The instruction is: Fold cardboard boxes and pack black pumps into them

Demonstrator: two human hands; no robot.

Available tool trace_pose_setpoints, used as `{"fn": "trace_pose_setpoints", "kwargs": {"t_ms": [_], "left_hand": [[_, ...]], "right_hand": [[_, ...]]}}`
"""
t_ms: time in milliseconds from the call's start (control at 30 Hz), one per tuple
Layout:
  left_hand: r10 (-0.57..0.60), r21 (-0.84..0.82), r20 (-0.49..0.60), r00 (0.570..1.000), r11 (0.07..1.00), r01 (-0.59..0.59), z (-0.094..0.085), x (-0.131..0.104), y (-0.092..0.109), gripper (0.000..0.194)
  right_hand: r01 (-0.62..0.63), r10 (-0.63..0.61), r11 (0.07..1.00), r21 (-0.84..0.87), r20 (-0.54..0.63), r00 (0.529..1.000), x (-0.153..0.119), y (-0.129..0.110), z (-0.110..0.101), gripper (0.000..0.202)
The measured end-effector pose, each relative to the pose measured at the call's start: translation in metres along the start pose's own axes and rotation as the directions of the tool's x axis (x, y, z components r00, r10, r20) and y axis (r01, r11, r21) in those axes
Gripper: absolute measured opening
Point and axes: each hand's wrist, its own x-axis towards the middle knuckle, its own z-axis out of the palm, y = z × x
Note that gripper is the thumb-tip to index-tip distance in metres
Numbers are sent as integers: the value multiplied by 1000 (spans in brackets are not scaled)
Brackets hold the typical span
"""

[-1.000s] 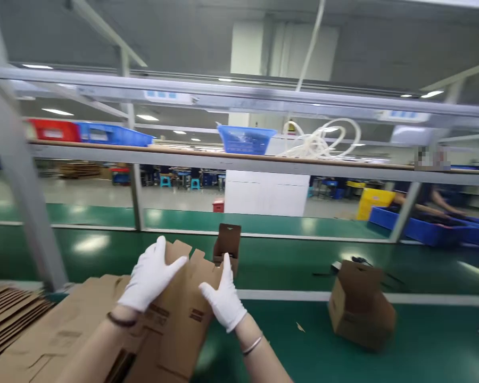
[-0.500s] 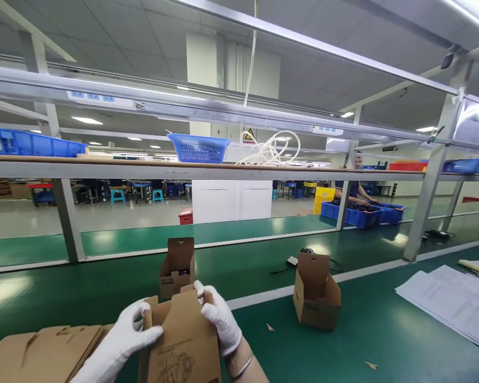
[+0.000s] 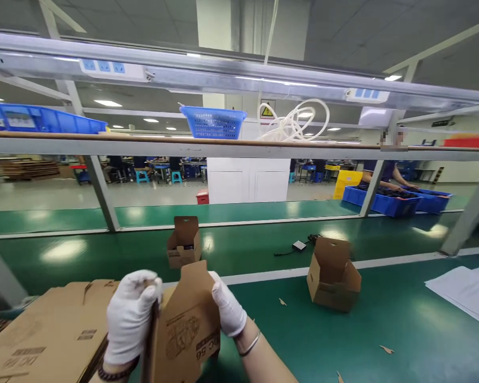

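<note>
Between my two white-gloved hands is a partly folded brown cardboard box (image 3: 191,330), printed with a drawing and "DC 56". My left hand (image 3: 131,314) grips its left side, fingers curled over the edge. At the upper right edge, my right hand (image 3: 228,307) pinches the cardboard, its thumb side toward the raised flap. Left of my hands lies a stack of flat box blanks (image 3: 59,330). Beyond the held box stands an open box (image 3: 183,250) with something dark inside. Another open box (image 3: 333,279) stands to the right.
A black adapter with a cable and white label (image 3: 299,246) lies on the green bench (image 3: 263,340). Paper sheets (image 3: 463,290) are at the right. Small cardboard scraps (image 3: 386,349) lie nearby. A shelf (image 3: 239,150) crosses ahead with a blue basket (image 3: 215,122). A person works at blue crates (image 3: 395,205).
My left hand has turned and closed over the box's left edge. The held box has rotated, showing more of its printed side. The view has tilted down and shifted left.
</note>
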Motion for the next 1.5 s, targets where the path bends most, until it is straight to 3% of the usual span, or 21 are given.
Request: {"fn": "trace_pose_setpoints", "kwargs": {"t_ms": [67,133,200,267,367,500,600,800,933,1000,1033,1100,1133,1167,1267,1333,1433,1500], "left_hand": [[82,-81,29,996,994,-79,3,2,6,56],[130,-81,157,979,990,-118,8,-2,9,51],[103,-66,345,933,994,-85,11,-8,10,55],[46,-59,437,898,998,-22,12,-16,6,54],[37,-5,399,916,999,-38,9,-24,0,42],[225,69,344,912,962,-264,2,-31,-5,28],[295,125,303,906,931,-344,-1,-38,-4,24],[290,163,350,890,917,-363,-2,-43,0,32],[241,159,392,888,933,-324,-6,-41,2,41],[203,139,431,879,948,-287,-8,-41,5,27],[157,138,462,873,959,-246,-10,-41,6,30],[20,157,511,859,981,-116,-14,-40,9,87],[-45,156,503,863,987,-39,-16,-39,10,109],[-95,129,464,881,991,39,-19,-36,10,118],[-201,-131,184,962,965,227,-30,-25,9,101],[-299,-315,33,954,902,294,-38,-16,8,81],[-381,-452,-18,924,828,332,-45,-8,2,59],[-398,-481,-43,916,812,330,-47,-7,-4,53]], "right_hand": [[8,-11,996,-83,-42,999,-3,-4,1,65],[73,-102,981,-182,-155,983,-3,-5,-3,57],[172,-251,925,-340,-203,946,-2,-5,-7,48],[237,-365,830,-504,-173,915,-2,-3,-10,40],[244,-427,736,-632,-154,891,-7,-1,-10,32],[276,-481,653,-705,-105,870,-16,-1,-8,32],[302,-495,594,-746,-43,868,-19,-5,-10,28],[357,-551,537,-765,3,834,-19,-11,-10,18],[377,-563,513,-772,29,826,-20,-13,-5,27],[375,-568,500,-781,32,823,-21,-14,-6,27],[374,-568,500,-781,30,823,-22,-14,-7,24],[372,-553,536,-757,18,833,-21,-12,-11,25],[371,-545,577,-728,-5,839,-20,-11,-14,32],[358,-537,625,-694,-50,842,-17,-9,-17,38],[188,-449,767,-613,-304,840,-3,-3,-31,47],[-9,-249,855,-519,-425,870,7,0,-39,57],[-163,32,904,-394,-319,947,16,5,-45,64],[-178,57,872,-456,-266,962,18,7,-45,56]]}}
